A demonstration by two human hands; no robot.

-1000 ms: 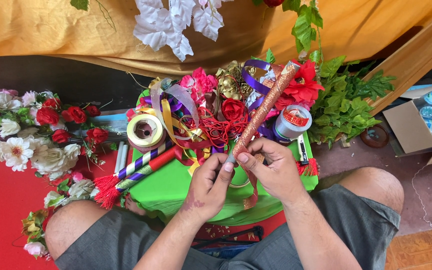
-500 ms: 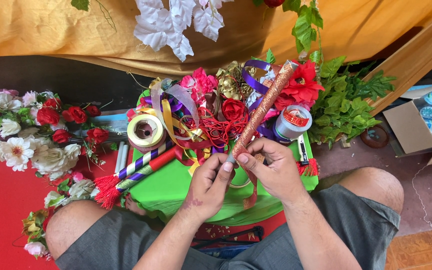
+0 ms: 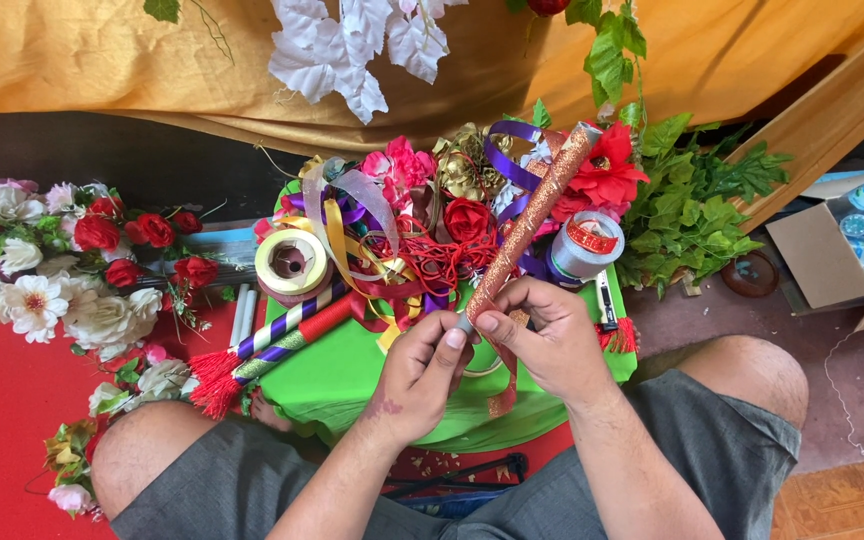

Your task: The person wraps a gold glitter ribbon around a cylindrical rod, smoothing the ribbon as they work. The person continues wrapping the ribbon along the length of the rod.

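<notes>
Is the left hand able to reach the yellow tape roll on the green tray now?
Probably yes: the tape roll lies uncovered, nothing between, but the left hand is pinching the glitter stick.

Both hands meet at centre frame.
Left hand (image 3: 420, 375) and right hand (image 3: 542, 335) curl, fingertips pinching together, forearms rising from the lower edge.

Stick (image 3: 532, 215) held at its near end by left hand (image 3: 420, 375) and right hand (image 3: 542, 340) above the tray (image 3: 352, 375), tape roll (image 3: 292, 262) left of it, tape roll (image 3: 586, 245) right, flowers (image 3: 42, 265) far left, leaves (image 3: 697, 205) far right.
</notes>
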